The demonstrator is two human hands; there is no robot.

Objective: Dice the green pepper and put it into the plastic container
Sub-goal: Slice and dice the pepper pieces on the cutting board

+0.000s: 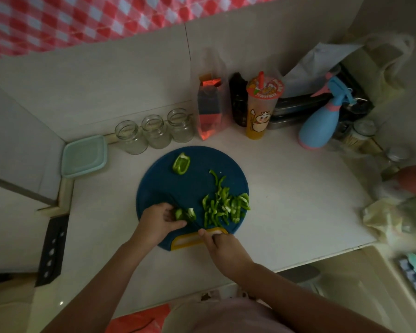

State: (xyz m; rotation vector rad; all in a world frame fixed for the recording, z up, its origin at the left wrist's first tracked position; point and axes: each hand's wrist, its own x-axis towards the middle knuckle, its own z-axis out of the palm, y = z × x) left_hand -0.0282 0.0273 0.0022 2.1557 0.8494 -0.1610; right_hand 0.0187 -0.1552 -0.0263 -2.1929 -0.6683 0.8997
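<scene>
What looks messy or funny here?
Nothing really stands out. All the cut pepper strips lie on the blue cutting board, none spilled onto the counter. One bigger pepper piece waits alone at the board's far edge, not yet cut. The left hand holds a small piece while the right hand grips the knife.

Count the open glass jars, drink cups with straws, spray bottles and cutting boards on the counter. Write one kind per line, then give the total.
Open glass jars: 3
Drink cups with straws: 1
Spray bottles: 1
Cutting boards: 1
Total: 6
</scene>
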